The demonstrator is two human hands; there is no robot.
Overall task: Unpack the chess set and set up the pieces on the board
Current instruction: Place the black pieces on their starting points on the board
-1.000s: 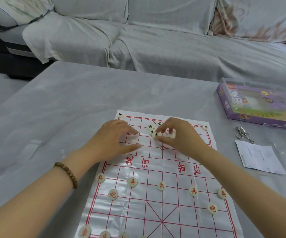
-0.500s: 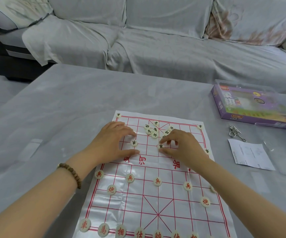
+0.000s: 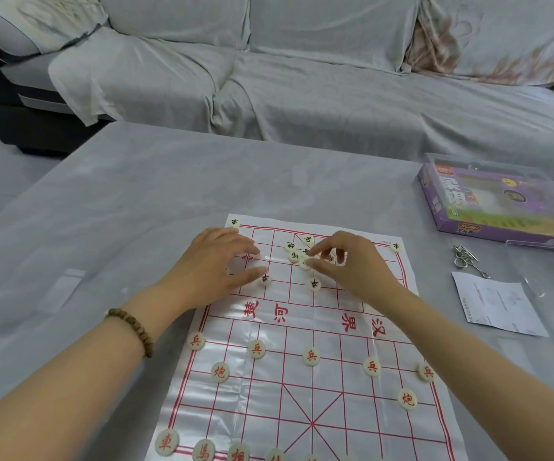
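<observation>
Head: hands [image 3: 352, 267] among pieces [image 3: 294, 256], board's [image 3: 332, 341] far edge

Two hands [image 3: 216, 264] [image 3: 355, 267]; one board [image 3: 269, 394]; one box [image 3: 488, 207].

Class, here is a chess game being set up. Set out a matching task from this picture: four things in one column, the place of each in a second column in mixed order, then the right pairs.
Things
1. box
2. bracelet
3. metal rings
4. paper sheet

Places
A. round the left wrist
B. right of the board, nearer the person than the rings
C. farthest back on the right
D. between the box and the paper sheet

Pairs: 1-C, 2-A, 3-D, 4-B
</observation>
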